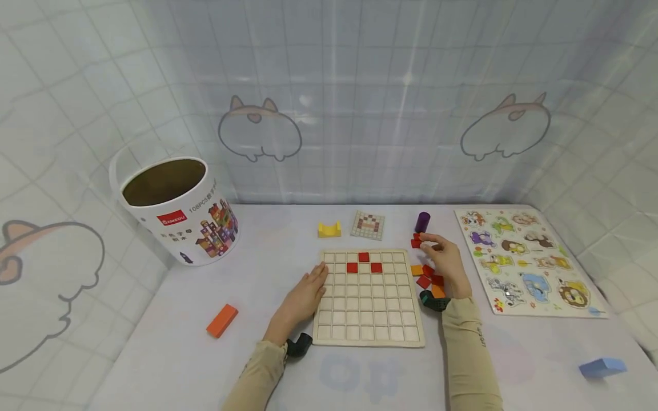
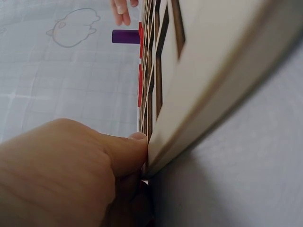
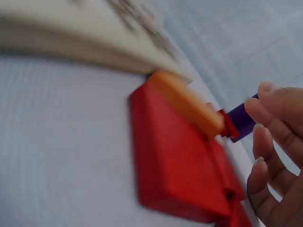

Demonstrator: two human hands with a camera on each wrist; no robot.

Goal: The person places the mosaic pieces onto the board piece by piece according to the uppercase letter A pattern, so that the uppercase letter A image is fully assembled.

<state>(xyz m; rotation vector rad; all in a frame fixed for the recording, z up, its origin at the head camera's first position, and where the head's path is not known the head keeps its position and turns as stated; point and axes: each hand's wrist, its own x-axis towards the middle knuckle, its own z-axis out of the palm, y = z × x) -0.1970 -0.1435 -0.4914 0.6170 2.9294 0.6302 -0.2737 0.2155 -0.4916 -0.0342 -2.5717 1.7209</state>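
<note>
A wooden grid board (image 1: 365, 304) lies in the middle of the table, with red tiles (image 1: 364, 257) in three of its upper cells. My left hand (image 1: 304, 294) rests along the board's left edge, its thumb (image 2: 128, 151) touching the edge in the left wrist view. Right of the board, my right hand (image 1: 444, 260) hovers with bent, parted fingers beside two red tiles (image 1: 416, 244); no tile shows between the fingers in the right wrist view. Below that hand lie more red tiles (image 1: 424, 281) and orange tiles (image 1: 438, 291). Behind it stands a purple cylinder (image 1: 422, 222).
A pattern card (image 1: 368, 225) and a yellow block (image 1: 329, 229) lie beyond the board. At left stand a large white bucket (image 1: 211, 188) and an orange block (image 1: 222, 321). An animal puzzle board (image 1: 529, 262) and a blue block (image 1: 602, 367) are at right.
</note>
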